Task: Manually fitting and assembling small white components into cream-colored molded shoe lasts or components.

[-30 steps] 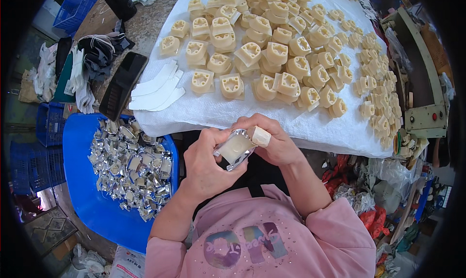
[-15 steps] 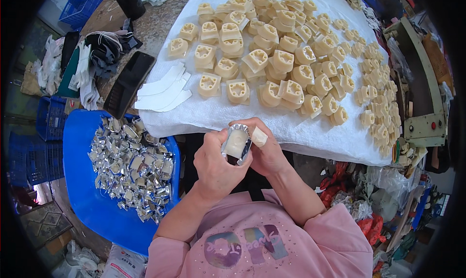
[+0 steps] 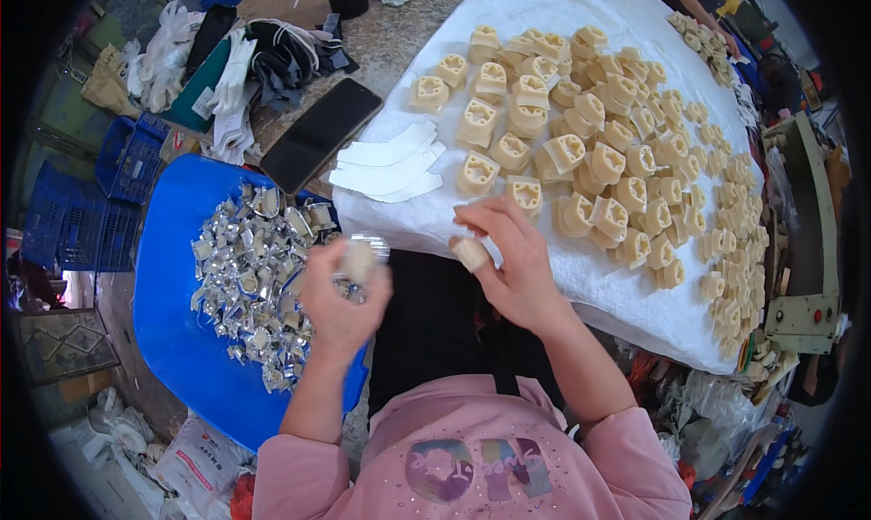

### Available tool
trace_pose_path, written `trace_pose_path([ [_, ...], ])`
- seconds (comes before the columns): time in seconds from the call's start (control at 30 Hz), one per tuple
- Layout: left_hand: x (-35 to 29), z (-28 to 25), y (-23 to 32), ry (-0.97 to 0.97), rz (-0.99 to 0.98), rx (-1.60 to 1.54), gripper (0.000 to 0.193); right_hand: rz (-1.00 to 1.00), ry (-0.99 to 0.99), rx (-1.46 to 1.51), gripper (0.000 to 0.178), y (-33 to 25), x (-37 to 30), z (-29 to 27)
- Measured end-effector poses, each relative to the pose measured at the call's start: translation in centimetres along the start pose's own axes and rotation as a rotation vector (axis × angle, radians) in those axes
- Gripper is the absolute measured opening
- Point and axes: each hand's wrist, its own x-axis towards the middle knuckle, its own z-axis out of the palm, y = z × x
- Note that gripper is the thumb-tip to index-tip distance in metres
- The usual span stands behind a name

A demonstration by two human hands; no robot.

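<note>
My left hand [image 3: 340,293] holds a cream plastic part fitted with a shiny metal clip [image 3: 361,255], blurred, above the edge of a blue tray [image 3: 172,329] heaped with several silver metal clips [image 3: 252,284]. My right hand [image 3: 510,264] hovers at the near edge of the white cloth [image 3: 626,302], fingers curled, with a taped thumb tip; whether it holds anything is unclear. Several cream plastic blocks [image 3: 581,148] lie on the cloth in front of it.
A black phone [image 3: 319,133] and white paper strips [image 3: 390,161] lie at the cloth's left. Gloves and dark cloths [image 3: 263,57] pile at the back left, blue crates [image 3: 82,220] at the far left. A machine [image 3: 803,248] stands on the right.
My hands, joined on the clip-fitted part before, have separated. The left carried the part left toward the blue tray; the right moved up to the cloth's edge.
</note>
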Motion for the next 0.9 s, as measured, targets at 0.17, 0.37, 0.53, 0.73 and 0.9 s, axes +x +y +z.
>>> trace_pose_path([
  [0.17, -0.8, -7.1, -6.3, 0.142, -0.144, 0.427, 0.041, -0.177, -0.021, -0.234, 0.028, -0.1, 3.8, 0.8],
  [0.37, 1.1, -6.2, -4.8, 0.137, -0.157, 0.214, 0.041, -0.205, -0.1, -0.365, 0.028, 0.8, 8.3, 3.1],
  [0.53, 4.5, 0.4, -1.5, -0.03, 0.149, 0.011, 0.039, -0.218, -0.155, -0.458, 0.033, 3.1, 12.1, 6.3],
  [0.73, 5.4, 2.9, -1.4, -0.086, 0.267, 0.191, 0.037, -0.089, -0.224, -0.45, 0.035, 3.4, 12.6, 7.9],
  [0.9, 4.7, 3.0, -2.2, -0.067, 0.294, 0.162, 0.031, -0.153, -0.223, -0.39, 0.028, 2.8, 11.8, 6.7],
])
